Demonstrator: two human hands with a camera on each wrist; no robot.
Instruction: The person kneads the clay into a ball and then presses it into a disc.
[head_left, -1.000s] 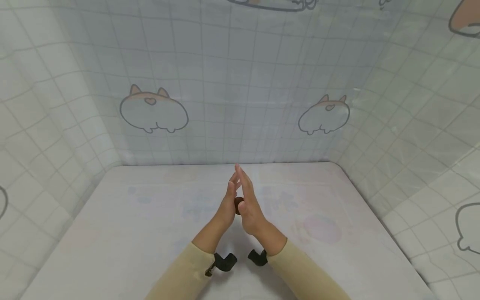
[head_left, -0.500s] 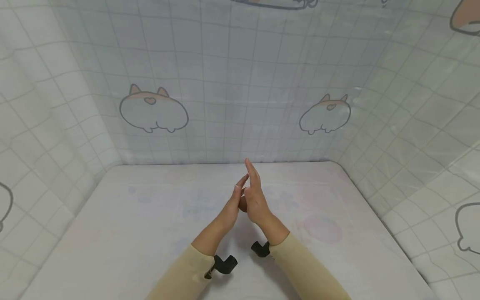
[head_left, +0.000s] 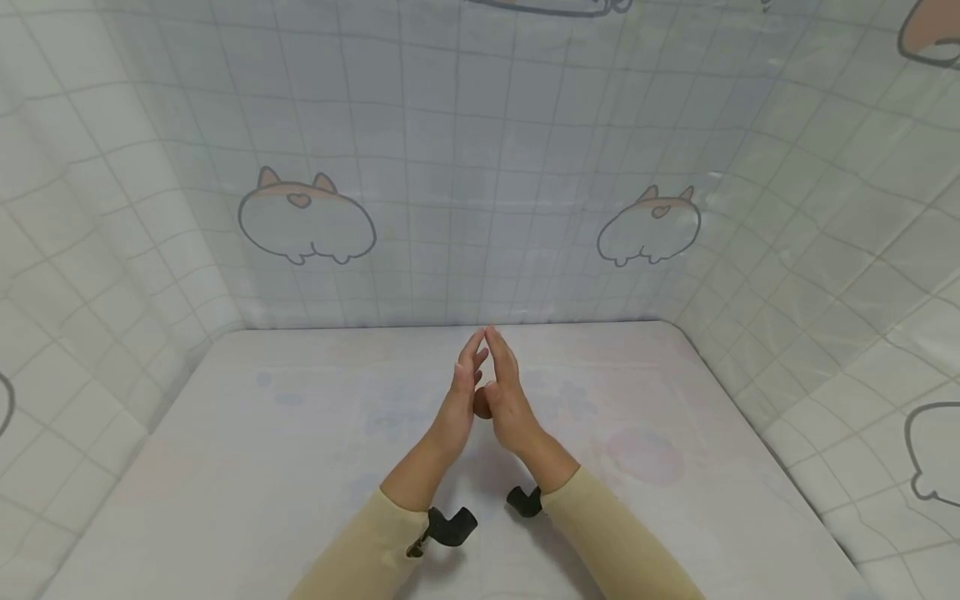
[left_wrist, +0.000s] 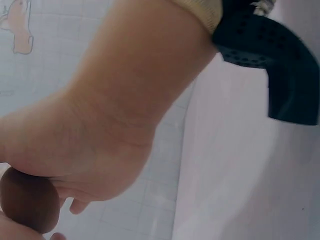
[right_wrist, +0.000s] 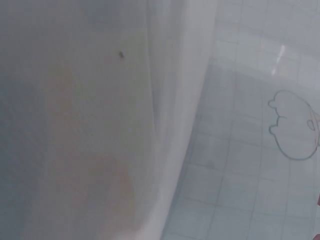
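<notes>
Between the two palms sits a smooth brown ball (head_left: 482, 403), perhaps of modelling clay. The left hand (head_left: 454, 414) presses on its left side with fingers straight and pointing forward. From the other side the right hand (head_left: 513, 414) presses with its palm, fingers straight too. Both sets of fingertips meet or nearly meet above the table. In the left wrist view the brown ball (left_wrist: 30, 200) looks slightly egg-shaped against the left hand (left_wrist: 85, 150), and part of it is covered by the hands. The right wrist view shows almost nothing of the right hand.
A pale table (head_left: 262, 467) with faint coloured prints lies under the hands. Grid-patterned sheeting (head_left: 480, 208) with animal drawings stands behind it and on both sides. Dark angled mounts, left (head_left: 452, 527) and right (head_left: 524, 502), stick out from the sleeves.
The palms have slid against each other around the ball. The right hand went forward half a second ago and has since drawn back, leaving the fingertips about level.
</notes>
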